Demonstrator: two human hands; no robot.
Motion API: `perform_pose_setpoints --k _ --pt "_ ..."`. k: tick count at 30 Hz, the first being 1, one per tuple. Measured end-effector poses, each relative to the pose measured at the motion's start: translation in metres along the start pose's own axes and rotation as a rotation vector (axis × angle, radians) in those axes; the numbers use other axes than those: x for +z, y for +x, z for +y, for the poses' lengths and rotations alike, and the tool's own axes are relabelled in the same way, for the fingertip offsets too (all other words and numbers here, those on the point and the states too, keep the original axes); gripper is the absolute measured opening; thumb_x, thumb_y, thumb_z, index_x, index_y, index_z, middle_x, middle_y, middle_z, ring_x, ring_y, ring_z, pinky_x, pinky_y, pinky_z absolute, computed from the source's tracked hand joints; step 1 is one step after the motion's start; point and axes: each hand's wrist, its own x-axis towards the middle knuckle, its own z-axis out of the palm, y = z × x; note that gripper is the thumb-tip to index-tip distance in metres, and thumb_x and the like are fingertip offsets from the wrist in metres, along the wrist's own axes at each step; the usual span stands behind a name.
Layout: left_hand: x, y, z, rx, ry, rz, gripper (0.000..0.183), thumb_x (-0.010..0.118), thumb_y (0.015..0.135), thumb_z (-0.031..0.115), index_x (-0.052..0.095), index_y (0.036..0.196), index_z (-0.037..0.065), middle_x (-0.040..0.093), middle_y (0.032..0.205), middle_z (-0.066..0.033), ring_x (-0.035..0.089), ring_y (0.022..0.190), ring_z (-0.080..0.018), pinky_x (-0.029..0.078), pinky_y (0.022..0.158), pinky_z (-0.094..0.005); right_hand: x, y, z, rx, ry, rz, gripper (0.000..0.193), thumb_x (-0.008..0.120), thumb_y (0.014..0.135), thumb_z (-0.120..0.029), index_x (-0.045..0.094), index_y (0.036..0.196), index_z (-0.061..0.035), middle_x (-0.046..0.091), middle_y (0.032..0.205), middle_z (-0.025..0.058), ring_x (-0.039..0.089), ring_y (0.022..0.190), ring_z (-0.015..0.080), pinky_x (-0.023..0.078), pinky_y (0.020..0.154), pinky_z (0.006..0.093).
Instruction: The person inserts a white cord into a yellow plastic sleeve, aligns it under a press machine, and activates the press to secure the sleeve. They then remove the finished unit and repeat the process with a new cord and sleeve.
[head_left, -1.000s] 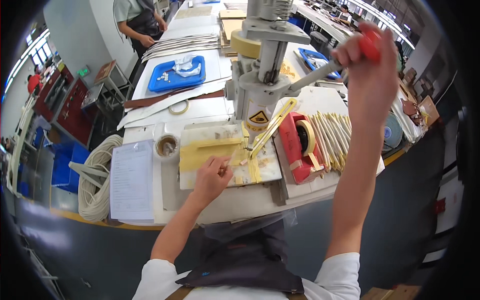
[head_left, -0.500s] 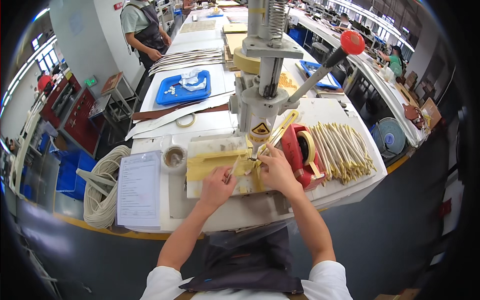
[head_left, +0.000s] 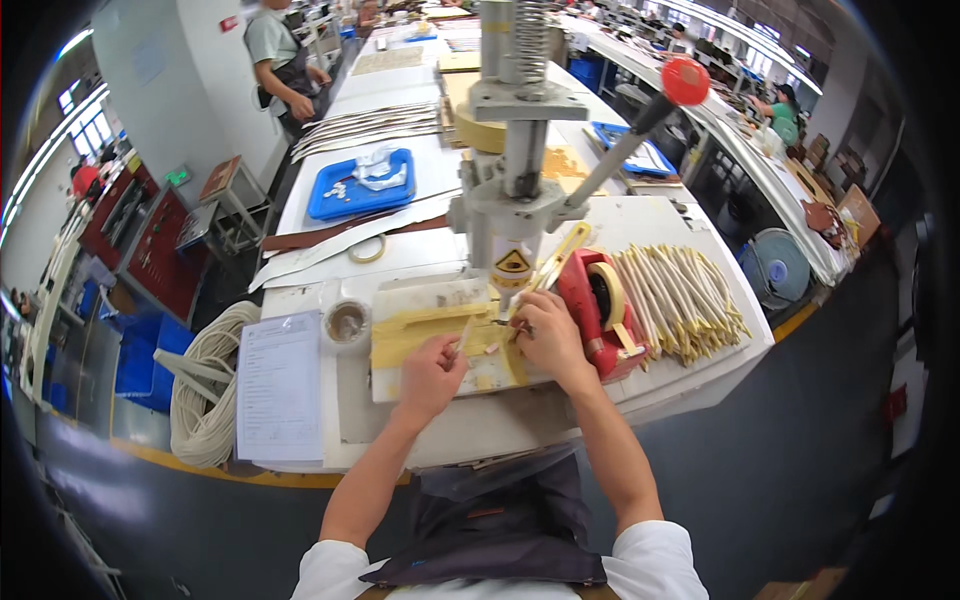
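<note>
Brought down from the red lever knob (head_left: 686, 82) since a second ago, the right hand (head_left: 550, 334) is curled nearer the lever press (head_left: 516, 198); its grip cannot be told. To its left, a slim pale strip (head_left: 466, 333), long axis forward, is pinched by the left hand (head_left: 432, 379).

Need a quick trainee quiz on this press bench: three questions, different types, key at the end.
1. What is the bare left hand holding?
a) a blue plastic tray
b) a thin pale strip
c) a coiled beige rope

2. True or false: neither hand touches the round red knob of the slanted grey metal lever.

3. What lies just to the right of the red tape dispenser?

Key: 1 b; 2 true; 3 a row of white cord-like pieces with yellow ends.
</note>
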Motion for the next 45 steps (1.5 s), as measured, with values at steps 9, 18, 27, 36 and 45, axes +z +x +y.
perform_pose_setpoints --k 9,18,27,36,45 --pt "0.000 0.000 -0.011 -0.088 -0.136 0.007 0.025 0.074 0.085 0.001 0.073 0.110 -0.002 0.061 0.072 0.0015 0.051 0.060 -0.0034 0.044 0.055 -0.0213 -0.067 -0.063 -0.056 -0.328 0.103 0.500 0.028 0.081 0.070 0.000 0.070 0.096 -0.0064 0.074 0.100 0.0081 0.070 0.082 0.0271 0.056 0.070 0.0347" --pt "0.004 0.003 -0.006 -0.146 -0.295 -0.012 0.022 0.071 0.089 0.000 0.072 0.110 -0.005 0.064 0.075 0.0007 0.054 0.061 -0.0017 0.044 0.054 -0.0192 -0.212 -0.062 0.060 0.206 0.093 0.969 0.011 0.072 0.082 0.008 0.066 0.089 0.0021 0.065 0.098 0.0108 0.070 0.083 0.0182 0.059 0.071 0.0273" --pt "-0.001 0.002 -0.009 -0.168 -0.311 -0.006 0.021 0.070 0.090 -0.001 0.072 0.110 -0.005 0.065 0.076 0.0000 0.055 0.061 -0.0020 0.044 0.054 -0.0191 -0.196 -0.066 0.118 0.347 -0.332 0.501 0.008 0.073 0.080 -0.002 0.073 0.087 -0.0031 0.071 0.099 0.0104 0.070 0.091 0.0269 0.057 0.084 0.0381" --pt "-0.018 -0.006 0.004 -0.330 -0.564 -0.058 0.019 0.073 0.091 0.003 0.072 0.109 -0.003 0.070 0.079 -0.0037 0.063 0.064 -0.0058 0.050 0.054 -0.0217 -0.176 -0.083 0.035 0.138 -0.206 0.629 0.019 0.071 0.080 0.006 0.070 0.097 -0.0021 0.070 0.112 0.0154 0.067 0.102 0.0336 0.053 0.091 0.0408" --pt "-0.057 -0.091 0.065 -0.539 -0.577 -0.586 0.022 0.076 0.094 0.012 0.075 0.112 0.000 0.072 0.079 -0.0030 0.064 0.066 -0.0055 0.051 0.056 -0.0206 -0.084 -0.086 -0.079 0.178 0.795 -0.353 0.028 0.083 0.081 -0.004 0.074 0.107 -0.0019 0.074 0.097 0.0107 0.072 0.091 0.0190 0.057 0.079 0.0317"
